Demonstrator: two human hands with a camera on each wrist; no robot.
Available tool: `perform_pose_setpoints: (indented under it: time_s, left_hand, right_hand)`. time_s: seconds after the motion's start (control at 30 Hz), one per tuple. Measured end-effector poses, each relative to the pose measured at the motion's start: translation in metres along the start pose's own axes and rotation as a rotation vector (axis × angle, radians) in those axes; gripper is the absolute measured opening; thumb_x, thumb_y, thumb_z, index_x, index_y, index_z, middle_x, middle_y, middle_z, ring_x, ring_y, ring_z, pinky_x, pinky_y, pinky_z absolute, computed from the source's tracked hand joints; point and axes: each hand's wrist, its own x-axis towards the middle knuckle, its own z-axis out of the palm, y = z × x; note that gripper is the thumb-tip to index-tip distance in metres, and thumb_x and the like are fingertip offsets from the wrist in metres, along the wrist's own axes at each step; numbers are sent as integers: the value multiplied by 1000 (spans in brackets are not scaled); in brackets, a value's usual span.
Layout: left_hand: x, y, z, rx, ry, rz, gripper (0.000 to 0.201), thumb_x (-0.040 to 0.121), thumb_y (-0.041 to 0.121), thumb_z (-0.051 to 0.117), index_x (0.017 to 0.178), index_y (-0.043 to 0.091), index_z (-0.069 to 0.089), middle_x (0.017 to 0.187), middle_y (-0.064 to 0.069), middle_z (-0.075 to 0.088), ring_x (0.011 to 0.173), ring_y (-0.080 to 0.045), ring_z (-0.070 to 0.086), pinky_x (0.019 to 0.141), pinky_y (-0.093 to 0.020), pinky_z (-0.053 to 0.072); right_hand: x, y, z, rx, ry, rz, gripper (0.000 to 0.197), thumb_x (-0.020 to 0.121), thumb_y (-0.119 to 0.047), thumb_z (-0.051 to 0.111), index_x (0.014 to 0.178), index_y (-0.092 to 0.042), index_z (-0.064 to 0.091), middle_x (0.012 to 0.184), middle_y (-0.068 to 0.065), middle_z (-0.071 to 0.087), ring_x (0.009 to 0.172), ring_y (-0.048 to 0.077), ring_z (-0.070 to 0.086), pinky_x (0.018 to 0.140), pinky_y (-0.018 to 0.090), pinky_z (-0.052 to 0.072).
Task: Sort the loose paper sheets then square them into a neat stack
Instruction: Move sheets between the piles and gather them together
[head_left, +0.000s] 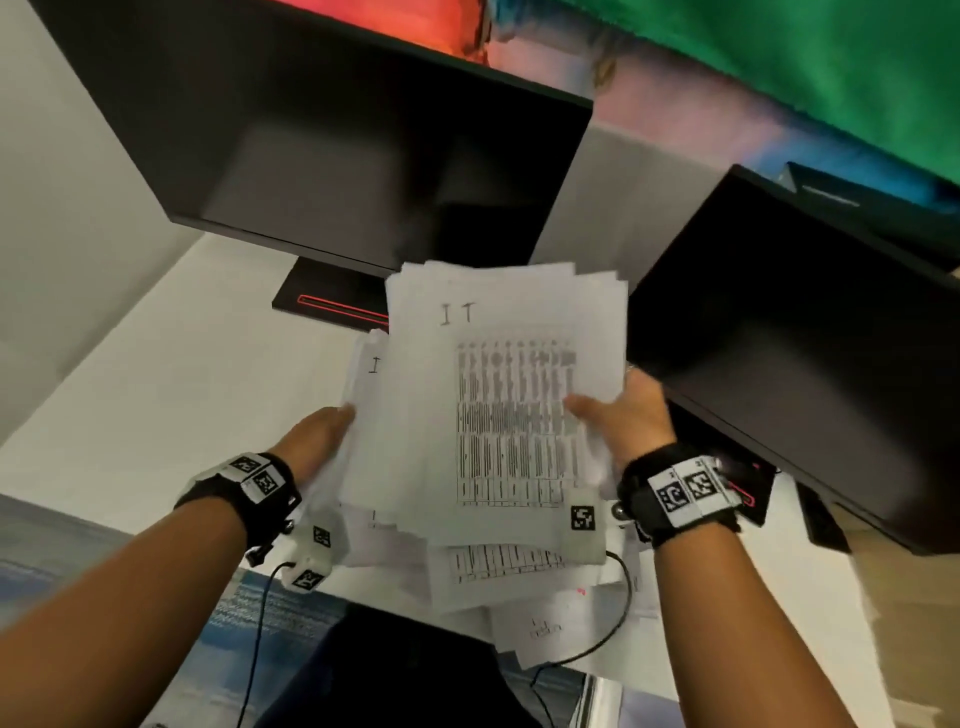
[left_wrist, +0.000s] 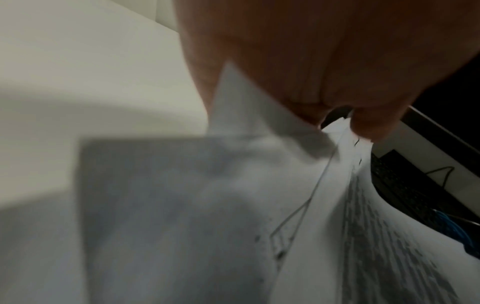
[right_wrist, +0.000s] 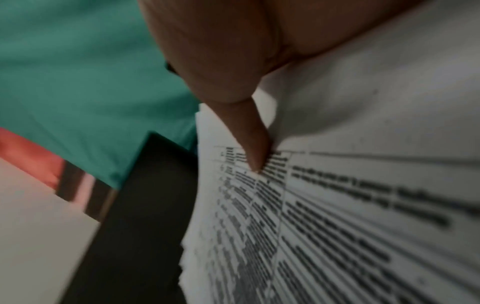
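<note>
A thick, uneven bundle of printed paper sheets (head_left: 498, 405) is held up above the desk, its top sheet bearing a table and a handwritten mark. My left hand (head_left: 322, 441) grips the bundle's left edge; in the left wrist view the fingers (left_wrist: 363, 123) pinch the paper (left_wrist: 285, 195). My right hand (head_left: 623, 410) holds the right edge, thumb on the top sheet. The right wrist view shows that thumb (right_wrist: 249, 144) pressing on the printed table (right_wrist: 337, 226). More loose sheets (head_left: 540, 623) lie on the desk below, fanned and askew.
A dark monitor (head_left: 337, 145) stands behind the bundle on its stand (head_left: 332, 301), and a second dark monitor (head_left: 795, 332) is at the right. The white desk (head_left: 156, 395) stretches to the left. A black cable (head_left: 613, 639) crosses the loose sheets.
</note>
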Motion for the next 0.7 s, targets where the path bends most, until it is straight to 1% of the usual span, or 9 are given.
perform_pose_setpoints:
  time_s: [0.07, 0.13, 0.17, 0.27, 0.37, 0.47, 0.57, 0.63, 0.7]
  left_hand:
    - [16, -10, -3, -143, 14, -94, 80, 89, 73, 40, 140, 13, 55, 137, -6, 58, 123, -31, 57, 111, -46, 39]
    - [25, -13, 4, -104, -11, -99, 87, 86, 82, 31, 142, 17, 48, 140, -1, 52, 130, -31, 51, 115, -49, 34]
    - [27, -10, 9, -31, 2, -104, 87, 87, 82, 29, 143, 17, 43, 141, -5, 50, 130, -34, 50, 113, -48, 33]
    - [24, -2, 21, 151, 71, -112, 76, 97, 66, 31, 146, 8, 28, 141, -20, 49, 126, -39, 51, 107, -45, 36]
    - [27, -1, 25, 225, 46, -102, 75, 97, 62, 41, 143, 5, 26, 133, -18, 54, 117, -36, 56, 97, -45, 44]
    - [29, -5, 28, 385, 62, 5, 56, 94, 42, 61, 129, 6, 37, 112, -8, 58, 98, -28, 59, 79, -36, 46]
    - [31, -10, 26, 396, 135, 108, 43, 90, 26, 70, 124, 8, 53, 113, -9, 66, 100, -27, 63, 79, -35, 47]
    - [27, -12, 21, 308, 143, 117, 40, 89, 23, 71, 125, 10, 57, 111, -9, 69, 94, -26, 65, 77, -35, 50]
    - [21, -14, 17, 199, 129, 135, 38, 91, 20, 69, 127, 13, 59, 110, -8, 71, 93, -27, 67, 83, -40, 54]
  right_hand:
    - [21, 21, 25, -87, -47, 48, 42, 79, -4, 78, 116, -13, 61, 114, 3, 69, 101, 23, 66, 84, 33, 54]
    - [34, 41, 47, -133, -37, 89, 44, 84, 2, 72, 122, -12, 57, 125, 10, 66, 109, 26, 65, 90, 32, 53]
    - [38, 50, 56, -162, -18, 115, 47, 87, 4, 66, 129, -11, 53, 132, 13, 62, 116, 27, 62, 95, 33, 51]
    - [29, 69, 78, -358, -7, 212, 57, 95, 4, 48, 149, -8, 34, 145, 15, 49, 132, 32, 49, 105, 34, 42]
    - [19, 88, 97, -420, -65, 197, 37, 92, 5, 42, 128, -2, 48, 118, 2, 59, 120, 25, 52, 93, 30, 46]
    - [10, 96, 103, -381, -4, 187, 45, 90, 5, 43, 135, 0, 49, 136, 14, 57, 126, 30, 53, 106, 38, 45]
    - [-1, 103, 99, -382, -55, 152, 47, 96, -4, 46, 143, -7, 47, 145, 8, 51, 133, 27, 49, 111, 32, 39]
    - [-2, 106, 92, -352, -27, 161, 48, 96, -7, 51, 144, -7, 46, 141, 7, 55, 130, 24, 51, 107, 28, 38]
    - [-2, 109, 84, -305, -45, 176, 53, 94, -17, 60, 144, -8, 45, 136, 6, 57, 126, 23, 54, 102, 26, 39]
